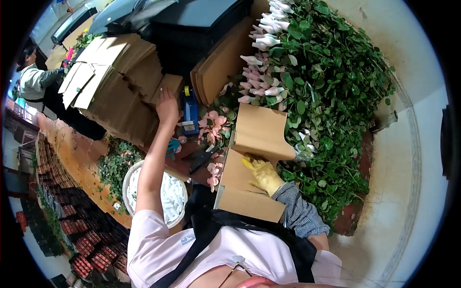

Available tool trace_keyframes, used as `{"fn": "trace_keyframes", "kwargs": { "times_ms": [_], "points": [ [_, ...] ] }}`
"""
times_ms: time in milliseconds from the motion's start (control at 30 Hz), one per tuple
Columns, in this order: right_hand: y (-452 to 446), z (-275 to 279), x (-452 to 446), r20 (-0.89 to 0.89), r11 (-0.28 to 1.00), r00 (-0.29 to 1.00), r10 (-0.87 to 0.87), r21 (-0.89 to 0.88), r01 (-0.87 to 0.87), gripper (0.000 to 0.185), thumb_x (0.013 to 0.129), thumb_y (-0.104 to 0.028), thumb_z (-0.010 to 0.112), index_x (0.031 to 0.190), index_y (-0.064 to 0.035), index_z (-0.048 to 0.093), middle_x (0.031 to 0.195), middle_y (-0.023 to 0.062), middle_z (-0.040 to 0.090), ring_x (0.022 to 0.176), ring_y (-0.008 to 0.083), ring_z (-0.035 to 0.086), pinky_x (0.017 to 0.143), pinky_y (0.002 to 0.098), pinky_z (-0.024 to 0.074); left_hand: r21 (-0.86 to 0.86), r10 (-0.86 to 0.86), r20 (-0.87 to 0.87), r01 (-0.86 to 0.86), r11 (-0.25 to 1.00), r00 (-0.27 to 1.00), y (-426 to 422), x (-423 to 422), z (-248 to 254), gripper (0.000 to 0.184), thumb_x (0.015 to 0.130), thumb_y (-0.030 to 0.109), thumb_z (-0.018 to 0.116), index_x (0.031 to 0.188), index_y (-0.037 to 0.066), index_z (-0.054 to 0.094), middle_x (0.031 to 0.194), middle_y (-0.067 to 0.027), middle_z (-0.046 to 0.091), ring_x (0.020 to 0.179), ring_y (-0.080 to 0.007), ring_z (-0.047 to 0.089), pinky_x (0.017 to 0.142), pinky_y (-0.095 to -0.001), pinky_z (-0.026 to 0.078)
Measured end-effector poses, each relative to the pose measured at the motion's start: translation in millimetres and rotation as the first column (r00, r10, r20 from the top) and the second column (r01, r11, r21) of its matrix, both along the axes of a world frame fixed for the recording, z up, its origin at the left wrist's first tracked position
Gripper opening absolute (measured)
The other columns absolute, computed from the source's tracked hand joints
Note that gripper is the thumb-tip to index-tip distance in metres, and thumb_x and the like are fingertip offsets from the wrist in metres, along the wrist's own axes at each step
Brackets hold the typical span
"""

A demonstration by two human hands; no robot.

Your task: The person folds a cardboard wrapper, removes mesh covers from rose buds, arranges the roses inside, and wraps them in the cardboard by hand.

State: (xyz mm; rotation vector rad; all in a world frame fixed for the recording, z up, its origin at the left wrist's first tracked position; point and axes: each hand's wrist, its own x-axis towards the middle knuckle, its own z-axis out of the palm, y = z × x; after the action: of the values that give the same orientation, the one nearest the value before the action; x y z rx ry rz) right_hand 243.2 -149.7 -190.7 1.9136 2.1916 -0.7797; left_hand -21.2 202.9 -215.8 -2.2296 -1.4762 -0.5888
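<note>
My left hand, bare, reaches forward and rests with its fingers stretched out on the near end of a tall stack of brown cardboard sheets. My right hand, in a yellow glove, lies palm down with fingers apart on a folded cardboard sheet in front of my body. The far part of this sheet bends up towards the flowers. A blue tape dispenser stands just right of my left hand. Between my hands lie loose pink petals and a dark-handled tool.
Pink and white roses in sleeves, with leafy stems, pile up at the right. A white basket of white tube-like pieces stands below my left arm. Brown boards lean at the back. Another person stands far left.
</note>
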Motion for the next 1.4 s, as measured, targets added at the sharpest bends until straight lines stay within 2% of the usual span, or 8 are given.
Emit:
{"fn": "trace_keyframes", "kwargs": {
  "times_ms": [400, 533, 633, 733, 867, 1067, 1333, 1400],
  "points": [
    [1.0, 5.4, -3.4, 0.108, 0.999, 0.994, 0.027, -0.038, -0.023, 0.092, 0.081, -0.032, 0.072, 0.156, -0.0072, 0.025, 0.136, 0.0217, 0.051, 0.121, 0.0384, 0.049, 0.108, 0.0459, 0.0368, 0.412, -0.290, 0.165, 0.201, 0.889, 0.943, -43.4, -27.2, 104.1, 0.011, 0.088, 0.007, 0.065, 0.097, 0.009, 0.072, 0.093, -0.0083, 0.069, 0.084, -0.0287, 0.064, 0.081, -0.0394, 0.052],
    [-14.6, -35.6, 6.2, -0.087, 0.954, 0.995, 0.043, 0.299, -0.015, 0.092, 0.083, -0.028, 0.071, 0.157, -0.0110, 0.020, 0.150, 0.0212, 0.041, 0.135, 0.0365, 0.042, 0.112, 0.0459, 0.0330, -0.158, -0.035, 0.735, 0.222, 0.962, 0.677, -119.4, -52.1, 134.0, 0.013, 0.095, 0.012, 0.064, 0.100, 0.003, 0.072, 0.091, -0.0095, 0.071, 0.078, -0.0191, 0.066, 0.070, -0.0314, 0.052],
    [-12.8, -27.1, 4.0, -0.044, 0.961, 0.999, 0.019, 0.278, -0.006, 0.084, 0.086, -0.027, 0.067, 0.156, -0.0108, 0.024, 0.152, 0.0197, 0.041, 0.137, 0.0356, 0.042, 0.112, 0.0449, 0.0351, -0.818, 0.236, 0.575, 0.556, 0.148, 0.784, -168.0, -61.8, 123.4, 0.020, 0.092, 0.021, 0.068, 0.095, 0.001, 0.067, 0.083, -0.0015, 0.066, 0.075, -0.0085, 0.059, 0.069, -0.0256, 0.050],
    [-4.1, -18.2, -1.6, 0.121, 0.971, 0.991, 0.057, 0.225, -0.084, 0.070, 0.089, -0.026, 0.061, 0.152, -0.0103, 0.035, 0.147, 0.0151, 0.048, 0.133, 0.0314, 0.049, 0.108, 0.0426, 0.0399, -0.617, 0.414, 0.565, 0.699, -0.363, 0.714, -204.8, -28.4, 61.8, 0.023, 0.093, 0.025, 0.066, 0.099, 0.003, 0.067, 0.087, 0.0005, 0.065, 0.083, -0.0055, 0.058, 0.075, -0.0229, 0.048],
    [0.8, 1.5, -5.4, 0.350, 0.979, 0.923, 0.161, 0.060, -0.194, 0.049, 0.085, -0.028, 0.064, 0.129, -0.0062, 0.059, 0.132, 0.0102, 0.060, 0.119, 0.0287, 0.057, 0.091, 0.0418, 0.0495, -0.519, 0.613, 0.501, 0.779, -0.352, 0.611, -224.7, 36.6, 17.2, 0.023, 0.100, 0.024, 0.062, 0.100, 0.001, 0.060, 0.079, -0.0005, 0.063, 0.071, -0.0064, 0.057, 0.065, -0.0272, 0.049],
    [-15.8, 5.5, 25.3, -0.614, 0.947, 0.786, -0.078, 0.201, 0.250, 0.029, 0.084, -0.017, 0.071, 0.110, -0.0044, 0.066, 0.115, 0.0169, 0.068, 0.109, 0.0350, 0.064, 0.094, 0.0429, 0.0515, -0.649, 0.002, 0.759, 0.756, 0.080, 0.651, -239.6, 54.1, -30.9, 0.032, 0.094, 0.027, 0.072, 0.083, 0.001, 0.056, 0.066, 0.0008, 0.055, 0.058, -0.0079, 0.047, 0.052, -0.0289, 0.040],
    [17.4, 27.0, -18.0, 0.215, 0.999, 0.976, 0.027, 0.028, -0.034, 0.067, 0.082, -0.036, 0.074, 0.139, -0.0110, 0.050, 0.139, 0.0096, 0.056, 0.110, 0.0274, 0.064, 0.085, 0.0381, 0.0549, -0.761, -0.447, 0.182, 0.414, 0.500, 0.876, -244.3, 61.2, 17.0, 0.039, 0.094, 0.037, 0.067, 0.080, 0.000, 0.065, 0.067, -0.0160, 0.066, 0.064, -0.0277, 0.068, 0.061, -0.0390, 0.052],
    [14.5, 11.1, -19.9, 0.284, 0.992, 0.958, 0.049, 0.101, -0.081, 0.063, 0.085, -0.032, 0.071, 0.140, -0.0106, 0.050, 0.139, 0.0082, 0.056, 0.110, 0.0263, 0.064, 0.086, 0.0368, 0.0543, -0.853, -0.194, 0.484, 0.510, 0.116, 0.853, -236.5, 68.2, 46.4, 0.036, 0.099, 0.031, 0.060, 0.083, -0.001, 0.064, 0.069, -0.0138, 0.067, 0.064, -0.0198, 0.067, 0.060, -0.0329, 0.051]
  ]
}}
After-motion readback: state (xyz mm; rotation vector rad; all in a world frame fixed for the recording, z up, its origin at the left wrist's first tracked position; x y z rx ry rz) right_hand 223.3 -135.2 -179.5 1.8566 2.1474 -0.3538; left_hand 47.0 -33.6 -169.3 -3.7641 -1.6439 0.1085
